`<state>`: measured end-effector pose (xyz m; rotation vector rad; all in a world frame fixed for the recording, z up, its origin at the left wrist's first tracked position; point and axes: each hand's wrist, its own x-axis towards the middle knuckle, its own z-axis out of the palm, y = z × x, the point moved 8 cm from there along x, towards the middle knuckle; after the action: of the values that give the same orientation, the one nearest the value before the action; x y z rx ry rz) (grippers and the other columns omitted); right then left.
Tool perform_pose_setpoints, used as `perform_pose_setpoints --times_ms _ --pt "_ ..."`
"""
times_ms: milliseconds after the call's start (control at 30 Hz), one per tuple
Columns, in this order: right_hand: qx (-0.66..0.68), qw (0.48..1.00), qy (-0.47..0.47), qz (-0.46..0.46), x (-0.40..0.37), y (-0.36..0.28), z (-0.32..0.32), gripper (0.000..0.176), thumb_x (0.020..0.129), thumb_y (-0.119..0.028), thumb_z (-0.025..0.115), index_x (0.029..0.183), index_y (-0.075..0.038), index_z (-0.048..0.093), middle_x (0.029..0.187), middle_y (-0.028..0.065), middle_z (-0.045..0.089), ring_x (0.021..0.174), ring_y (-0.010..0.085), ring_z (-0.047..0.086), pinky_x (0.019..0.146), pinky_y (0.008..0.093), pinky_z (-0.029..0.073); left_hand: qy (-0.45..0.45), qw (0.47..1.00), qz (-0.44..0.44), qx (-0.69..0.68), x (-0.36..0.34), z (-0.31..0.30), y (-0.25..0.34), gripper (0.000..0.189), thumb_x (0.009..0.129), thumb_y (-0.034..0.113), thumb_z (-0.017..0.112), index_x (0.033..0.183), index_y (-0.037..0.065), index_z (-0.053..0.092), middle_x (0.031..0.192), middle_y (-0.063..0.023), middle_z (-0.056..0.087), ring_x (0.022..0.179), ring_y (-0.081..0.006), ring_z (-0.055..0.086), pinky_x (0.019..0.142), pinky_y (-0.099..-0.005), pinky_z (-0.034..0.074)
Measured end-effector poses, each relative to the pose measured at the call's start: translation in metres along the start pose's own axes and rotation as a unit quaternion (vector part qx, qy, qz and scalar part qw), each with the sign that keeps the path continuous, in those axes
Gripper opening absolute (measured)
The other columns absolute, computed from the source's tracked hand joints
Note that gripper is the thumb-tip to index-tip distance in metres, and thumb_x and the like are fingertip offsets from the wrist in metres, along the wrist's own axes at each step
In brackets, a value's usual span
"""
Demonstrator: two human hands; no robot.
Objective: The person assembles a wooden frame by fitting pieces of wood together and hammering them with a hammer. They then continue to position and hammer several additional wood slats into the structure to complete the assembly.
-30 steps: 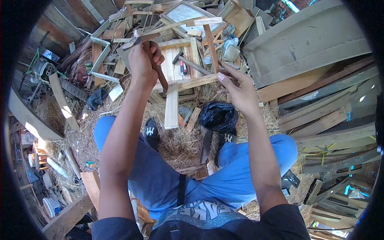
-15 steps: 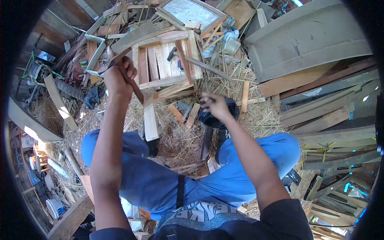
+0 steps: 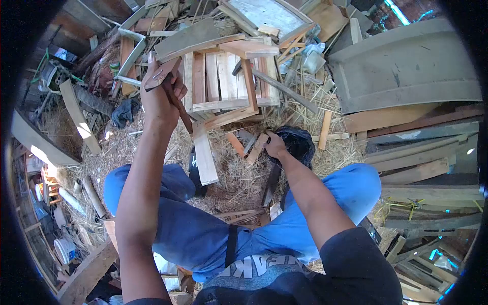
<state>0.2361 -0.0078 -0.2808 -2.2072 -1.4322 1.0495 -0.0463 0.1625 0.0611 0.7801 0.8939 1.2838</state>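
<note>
My left hand point(image 3: 161, 104) is raised, its fingers closed around a brown wooden piece point(image 3: 185, 116). The piece has a flat, wider end above the hand and a narrow strip running down to the right. My right hand point(image 3: 276, 146) is low, at the left edge of a black plastic bag point(image 3: 297, 144), beside a small wood offcut point(image 3: 257, 148). Its fingers are curled together; anything in them is hidden. A slatted wooden frame point(image 3: 223, 105) lies ahead, between and beyond the hands. Across it rests a hammer point(image 3: 287, 91), handle pointing right.
A light board point(image 3: 206, 160) lies beside my left knee. Grey curved panels point(image 3: 406, 71) and stacked planks point(image 3: 422, 157) fill the right side. Straw point(image 3: 234, 173) and scraps cover the ground. A white-topped wooden panel point(image 3: 267, 15) stands behind the frame.
My right hand has moved down and left relative to the black bag. My left hand has turned the wooden piece so its flat end shows more. The view has shifted slightly.
</note>
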Motion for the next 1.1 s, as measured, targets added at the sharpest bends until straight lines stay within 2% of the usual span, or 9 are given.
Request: perform_pose_setpoints --times_ms 33,67,167,367,567,600,700,967,1100 --pt "-0.007 1.0 0.014 -0.003 0.003 0.005 0.005 0.053 0.079 -0.011 0.077 0.13 -0.004 0.063 0.12 0.0229 0.069 0.113 0.0371 0.066 0.098 0.0406 0.051 0.011 1.0 -0.007 -0.008 0.0 -0.004 0.001 0.041 0.107 0.048 0.043 0.09 0.012 0.055 0.066 0.0017 0.038 0.052 -0.012 0.037 0.049 -0.028 0.031" --pt "-0.008 1.0 0.01 -0.006 0.008 0.01 0.011 0.053 0.079 -0.011 0.077 0.13 -0.004 0.063 0.12 0.0229 0.069 0.113 0.0371 0.066 0.098 0.0406 0.051 0.015 1.0 -0.004 -0.007 0.004 -0.012 -0.002 0.051 0.105 0.053 0.043 0.11 0.005 0.061 0.068 0.0012 0.038 0.053 -0.0112 0.036 0.048 -0.0268 0.031" --pt "-0.01 1.0 -0.018 -0.022 0.012 0.008 0.014 0.04 0.078 -0.011 0.078 0.117 -0.004 0.071 0.106 0.0199 0.074 0.098 0.0333 0.071 0.088 0.0375 0.054 0.03 0.999 0.003 -0.015 0.004 -0.016 0.004 0.051 0.105 0.053 0.044 0.108 0.006 0.062 0.068 0.0009 0.038 0.053 -0.0118 0.036 0.049 -0.0273 0.031" --pt "0.118 0.982 -0.021 -0.143 -0.005 -0.034 -0.021 0.03 0.08 -0.007 0.079 0.109 -0.003 0.074 0.095 0.012 0.074 0.083 0.0196 0.071 0.075 0.0325 0.055 0.029 0.998 0.014 -0.054 -0.005 -0.005 0.017 0.045 0.104 0.05 0.047 0.094 0.009 0.061 0.063 0.0008 0.042 0.052 -0.0127 0.037 0.051 -0.0297 0.032" --pt "0.297 0.952 -0.024 -0.065 -0.048 -0.057 -0.062 0.021 0.094 -0.015 0.072 0.11 -0.001 0.073 0.092 0.0046 0.072 0.078 0.0109 0.066 0.065 0.0272 0.054 0.035 0.997 0.01 -0.074 -0.015 0.006 0.024 0.047 0.103 0.05 0.051 0.079 0.01 0.053 0.061 -0.0008 0.042 0.052 -0.0144 0.038 0.051 -0.0311 0.033" --pt "0.32 0.946 0.006 -0.049 -0.054 -0.062 -0.076 0.022 0.096 -0.017 0.07 0.111 -0.001 0.072 0.091 0.0048 0.07 0.073 0.0111 0.065 0.06 0.0261 0.054 0.034 0.993 0.005 -0.11 -0.019 0.01 0.026 0.026 0.101 0.031 0.051 0.096 0.006 0.059 0.067 -0.0011 0.043 0.053 -0.0135 0.039 0.05 -0.0293 0.032" --pt "0.4 0.913 0.069 0.026 -0.058 -0.054 -0.109 0.025 0.099 -0.019 0.067 0.112 0.002 0.07 0.088 0.007 0.069 0.07 0.0122 0.064 0.058 0.0269 0.054 0.038 0.992 0.013 -0.121 -0.022 0.01 0.028 0.026 0.101 0.031 0.052 0.092 0.008 0.057 0.066 -0.0017 0.044 0.052 -0.0141 0.04 0.05 -0.0296 0.032" --pt "0.632 0.775 0.027 0.0 -0.084 -0.105 -0.169 0.028 0.104 -0.023 0.057 0.118 0.0 0.064 0.092 0.0065 0.067 0.074 0.014 0.064 0.067 0.0301 0.055 0.033 0.992 0.035 -0.117 -0.022 0.003 0.038 0.037 0.105 0.044 0.048 0.091 0.01 0.055 0.065 -0.0002 0.043 0.053 -0.0137 0.039 0.051 -0.03 0.032" --pt "0.643 0.765 -0.006 -0.03 -0.088 -0.127 -0.187 0.025 0.105 -0.023 0.057 0.117 -0.003 0.064 0.094 0.0047 0.067 0.08 0.0126 0.064 0.068 0.0295 0.056 0.041 0.989 0.04 -0.137 -0.02 -0.004 0.043 0.031 0.104 0.036 0.047 0.089 0.01 0.052 0.065 -0.0004 0.043 0.053 -0.014 0.04 0.051 -0.0308 0.033"
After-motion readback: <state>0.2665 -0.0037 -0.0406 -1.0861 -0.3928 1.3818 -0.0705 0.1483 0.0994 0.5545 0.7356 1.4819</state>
